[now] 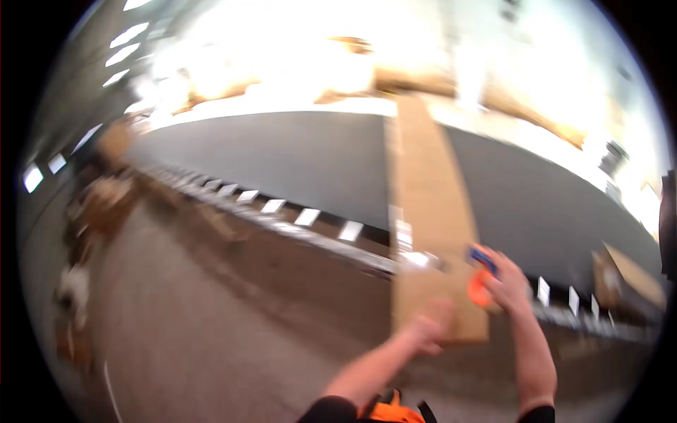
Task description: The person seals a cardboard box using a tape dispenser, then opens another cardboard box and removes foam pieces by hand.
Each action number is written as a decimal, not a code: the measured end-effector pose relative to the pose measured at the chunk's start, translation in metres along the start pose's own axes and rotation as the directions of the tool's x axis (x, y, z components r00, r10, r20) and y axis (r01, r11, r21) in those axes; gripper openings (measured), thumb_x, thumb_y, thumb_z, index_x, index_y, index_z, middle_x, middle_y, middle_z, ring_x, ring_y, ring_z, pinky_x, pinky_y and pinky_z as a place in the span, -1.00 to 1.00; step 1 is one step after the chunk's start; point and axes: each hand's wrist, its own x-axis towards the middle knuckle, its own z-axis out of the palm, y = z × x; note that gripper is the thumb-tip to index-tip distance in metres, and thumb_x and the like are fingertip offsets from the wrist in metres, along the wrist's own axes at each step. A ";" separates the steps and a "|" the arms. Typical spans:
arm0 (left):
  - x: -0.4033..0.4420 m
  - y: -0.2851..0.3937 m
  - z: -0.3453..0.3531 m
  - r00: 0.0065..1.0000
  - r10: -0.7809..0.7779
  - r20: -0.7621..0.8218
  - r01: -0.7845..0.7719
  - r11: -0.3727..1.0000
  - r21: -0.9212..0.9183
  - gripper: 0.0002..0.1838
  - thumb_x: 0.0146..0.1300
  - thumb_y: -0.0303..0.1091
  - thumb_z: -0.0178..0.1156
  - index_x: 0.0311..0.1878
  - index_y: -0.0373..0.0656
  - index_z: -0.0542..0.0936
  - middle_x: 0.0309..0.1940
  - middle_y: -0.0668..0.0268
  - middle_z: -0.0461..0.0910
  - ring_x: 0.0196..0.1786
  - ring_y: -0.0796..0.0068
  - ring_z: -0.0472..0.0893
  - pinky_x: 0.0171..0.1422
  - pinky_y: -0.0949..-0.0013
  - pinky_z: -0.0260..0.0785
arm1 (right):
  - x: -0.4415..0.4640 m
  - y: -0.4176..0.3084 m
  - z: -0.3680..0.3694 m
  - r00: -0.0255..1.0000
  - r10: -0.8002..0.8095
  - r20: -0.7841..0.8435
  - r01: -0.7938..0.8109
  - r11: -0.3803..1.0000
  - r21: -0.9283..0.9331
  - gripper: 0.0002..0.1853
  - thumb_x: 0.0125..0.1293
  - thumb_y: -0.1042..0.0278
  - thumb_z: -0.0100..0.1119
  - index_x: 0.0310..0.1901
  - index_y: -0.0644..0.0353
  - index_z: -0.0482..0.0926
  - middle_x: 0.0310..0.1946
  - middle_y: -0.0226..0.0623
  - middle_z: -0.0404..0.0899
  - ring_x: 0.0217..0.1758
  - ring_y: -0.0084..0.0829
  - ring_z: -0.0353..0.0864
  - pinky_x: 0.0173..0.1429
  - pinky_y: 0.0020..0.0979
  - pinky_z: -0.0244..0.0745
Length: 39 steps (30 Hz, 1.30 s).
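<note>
A long, narrow cardboard box lies across the dark conveyor belt, its near end jutting out toward me over the belt's edge. My left hand is smeared by motion and rests on top of that near end, fingers looking stretched out over the cardboard. On the box's right side, my right hand is closed around a blue and orange tool that looks like a tape dispenser. A shiny patch and white labels show on the box near its left edge.
The conveyor belt runs left to right, with a metal side rail along its near edge. An open cardboard box sits at the right. Blurred cartons stand at far left beside the brown floor.
</note>
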 end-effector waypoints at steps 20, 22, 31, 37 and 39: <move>-0.007 -0.021 -0.025 0.996 0.068 -0.066 -0.057 0.986 0.156 0.25 -0.30 0.10 0.58 0.56 0.03 0.23 0.54 -0.11 0.14 0.52 -0.13 0.26 0.61 -0.04 0.09 | -0.182 0.007 0.115 0.687 0.491 0.536 -0.139 0.813 -0.566 -0.26 0.05 0.02 0.24 0.31 0.13 0.46 0.22 0.42 0.36 0.06 0.15 0.63 0.14 -0.12 0.54; -0.007 -0.022 -0.027 0.992 0.099 -0.075 -0.085 0.981 0.172 0.20 -0.29 0.10 0.58 0.54 0.08 0.29 0.55 -0.05 0.16 0.53 -0.14 0.26 0.62 -0.05 0.07 | -0.166 0.009 0.152 0.823 0.449 0.348 -0.158 0.769 -0.619 -0.28 0.03 0.07 0.24 0.28 0.16 0.53 0.15 0.34 0.45 0.05 0.15 0.64 0.12 -0.09 0.55; -0.040 -0.059 -0.041 0.980 0.174 0.093 -0.192 0.951 0.241 0.15 -0.19 0.13 0.53 0.51 -0.10 0.29 0.52 -0.03 0.21 0.55 -0.24 0.16 0.62 -0.12 0.02 | -0.194 -0.018 0.134 0.685 0.562 0.463 -0.478 0.827 -0.296 -0.45 0.10 0.08 0.19 0.22 -0.30 0.61 0.11 -0.14 0.60 0.22 -0.12 0.56 0.23 -0.13 0.52; -0.084 -0.128 -0.040 0.969 0.248 0.004 -0.247 0.965 0.092 0.49 -0.34 0.19 0.58 0.55 -0.40 -0.06 0.52 -0.29 0.03 0.53 -0.28 0.14 0.61 -0.08 0.04 | -0.160 -0.080 0.121 0.955 0.297 0.023 -0.296 0.954 -0.041 -0.49 -0.04 0.10 0.28 0.07 -0.28 0.69 -0.04 -0.23 0.64 -0.01 -0.19 0.68 -0.04 -0.12 0.65; -0.096 -0.150 -0.013 0.967 0.178 -0.183 -0.197 0.976 -0.092 0.49 -0.32 0.37 0.51 0.56 -0.31 -0.03 0.51 -0.30 0.04 0.52 -0.31 0.17 0.54 -0.11 0.16 | -0.105 -0.092 0.142 0.976 0.165 -0.146 -0.179 0.980 -0.088 -0.59 -0.11 0.16 0.31 -0.12 -0.06 0.75 -0.13 -0.17 0.67 -0.09 -0.13 0.69 -0.08 -0.14 0.64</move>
